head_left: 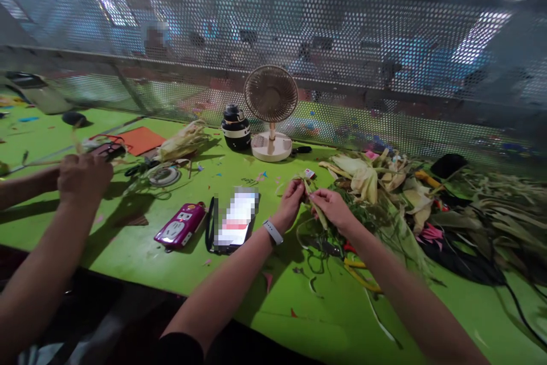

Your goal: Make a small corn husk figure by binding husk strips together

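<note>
Corn husk strip (pixel 315 205) | left hand (pixel 290 202), right hand (pixel 332 209) both pinch it | forearms converge

Phone (pixel 236 220) screen is showing as a blurred block, nothing readable. Mesh screen (pixel 325 40) is smearing everything behind it into blobs; the person there is staying unreadable. Both hands (pixel 316 201) are covering the upper part of the husk strip (pixel 319 214), so the grip is staying hidden. Co-worker's hand (pixel 83 174) is hiding what it's holding. Leaf pile (pixel 491 222) is running off the right edge, motion-blurred.
</note>
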Available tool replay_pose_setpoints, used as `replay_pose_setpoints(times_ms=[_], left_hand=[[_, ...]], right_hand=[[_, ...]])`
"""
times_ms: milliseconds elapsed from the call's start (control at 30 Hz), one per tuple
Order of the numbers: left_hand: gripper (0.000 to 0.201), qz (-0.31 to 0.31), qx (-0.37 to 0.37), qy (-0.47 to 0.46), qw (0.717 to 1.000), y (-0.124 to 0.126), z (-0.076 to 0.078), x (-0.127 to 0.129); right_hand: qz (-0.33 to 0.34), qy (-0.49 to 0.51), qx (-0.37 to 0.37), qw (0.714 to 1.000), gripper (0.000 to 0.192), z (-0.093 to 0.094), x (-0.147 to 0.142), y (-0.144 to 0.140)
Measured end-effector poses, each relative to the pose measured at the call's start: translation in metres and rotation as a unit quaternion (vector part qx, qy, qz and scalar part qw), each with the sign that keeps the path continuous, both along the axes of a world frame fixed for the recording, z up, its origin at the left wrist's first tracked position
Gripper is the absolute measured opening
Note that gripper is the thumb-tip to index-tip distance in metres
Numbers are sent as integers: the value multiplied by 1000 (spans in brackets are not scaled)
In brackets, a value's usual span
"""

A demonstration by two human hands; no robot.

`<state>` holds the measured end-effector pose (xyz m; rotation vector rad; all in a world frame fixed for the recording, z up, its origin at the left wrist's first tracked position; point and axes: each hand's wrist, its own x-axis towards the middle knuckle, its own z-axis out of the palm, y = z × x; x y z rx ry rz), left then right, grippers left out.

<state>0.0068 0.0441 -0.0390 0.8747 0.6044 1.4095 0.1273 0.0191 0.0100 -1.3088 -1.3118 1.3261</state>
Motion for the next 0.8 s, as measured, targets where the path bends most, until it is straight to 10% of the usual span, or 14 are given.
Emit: replay_pose_setpoints(times_ms=[800], left_hand=[[33, 3, 25, 39, 999, -8, 9, 1]], right_hand=[[-3, -14, 7, 1000, 35, 4, 2, -5]])
